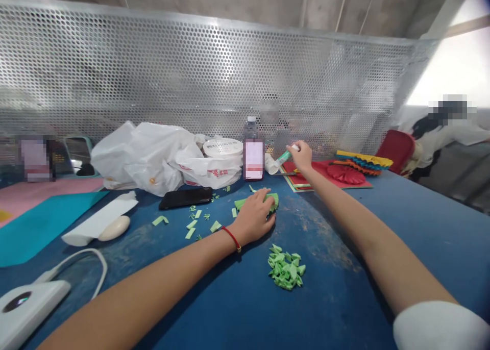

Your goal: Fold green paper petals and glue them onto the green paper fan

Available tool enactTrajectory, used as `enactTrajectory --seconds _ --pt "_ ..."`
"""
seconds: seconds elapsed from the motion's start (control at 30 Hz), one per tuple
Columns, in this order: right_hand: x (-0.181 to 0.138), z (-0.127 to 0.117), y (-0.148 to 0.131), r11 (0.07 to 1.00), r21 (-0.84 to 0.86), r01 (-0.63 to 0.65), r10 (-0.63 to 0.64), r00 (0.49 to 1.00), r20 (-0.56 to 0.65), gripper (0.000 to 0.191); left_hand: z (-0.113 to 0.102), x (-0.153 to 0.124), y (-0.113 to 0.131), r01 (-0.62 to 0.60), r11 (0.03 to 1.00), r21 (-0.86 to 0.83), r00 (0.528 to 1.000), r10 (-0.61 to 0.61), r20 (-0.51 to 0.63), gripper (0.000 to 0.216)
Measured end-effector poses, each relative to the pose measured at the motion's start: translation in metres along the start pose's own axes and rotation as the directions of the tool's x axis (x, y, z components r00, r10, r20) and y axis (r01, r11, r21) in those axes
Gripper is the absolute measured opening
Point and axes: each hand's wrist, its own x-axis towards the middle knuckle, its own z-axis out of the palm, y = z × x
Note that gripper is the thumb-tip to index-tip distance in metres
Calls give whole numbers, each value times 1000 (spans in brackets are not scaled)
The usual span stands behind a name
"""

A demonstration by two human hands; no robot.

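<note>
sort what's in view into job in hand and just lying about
Likely the job:
pleated green paper, under the left hand
green-and-white tube, in the right hand
heap of small folded green paper pieces

Seemingly lying about:
black rectangular phone
white plastic bags
cream oval object

Lighting moderate, diffuse. White area [440, 77] at upper right near washed out. Glare patch on perforated metal panel [206, 79], upper centre. Soft shadows beneath both forearms [153, 283] on worktop [229, 304]. Left hand [252, 215], right hand [301, 157] legible, fine edges soft. Lit phone display [253, 160] unreadable. Wide-angle stretch toward frame edges; top right corner dark. Pixelated patches far left, far right.
</note>
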Motion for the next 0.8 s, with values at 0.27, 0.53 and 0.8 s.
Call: enactTrajectory --seconds 0.27,0.53,0.8 --pt "9 -2 -11 996 -85 32 -25 996 84 9 1 1 -1 -14 1000 -17 1000 14 10 18" --pt "9 -18 -19 973 -101 209 -180 954 242 6 3 1 -1 -12 999 -35 1000 13 6 17" --pt "12 -19 -44 912 -112 395 -334 873 356 8 4 0 -2 -9 999 -44 1000 9 -2 17"
